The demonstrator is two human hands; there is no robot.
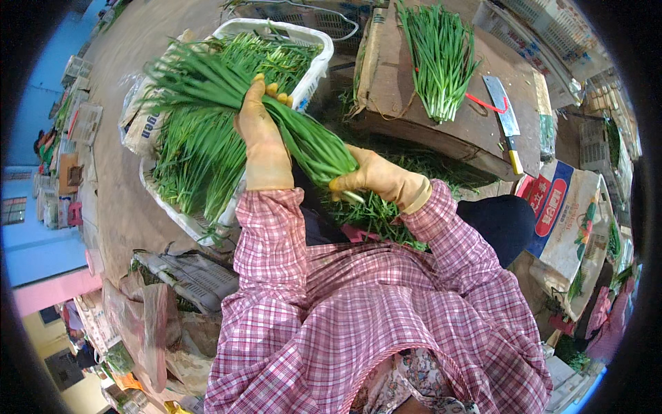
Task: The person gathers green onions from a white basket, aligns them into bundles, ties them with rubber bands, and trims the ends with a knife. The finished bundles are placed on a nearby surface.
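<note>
My left hand (264, 134), in a yellowish rubber glove, grips a bunch of long green garlic chives (315, 142) around its middle, the leaf tips fanning out to the upper left. My right hand (370, 176), gloved alike, closes around the lower end of the same bunch, where a pale stem end shows. Under and left of the bunch, more chives (201, 155) fill a white plastic crate. Another chive bunch (439, 67) lies on a brown cardboard-topped surface, with a red band beside it. A cleaver (502, 111) with a yellow and black handle lies to its right.
The white plastic crate (325, 57) stands at the upper left, beside the cardboard surface (393, 98). Loose green trimmings (385, 217) lie below my hands. A printed carton (566, 217) stands at right, a grey crate and sacking (196, 279) at lower left. Stacked crates line the far right.
</note>
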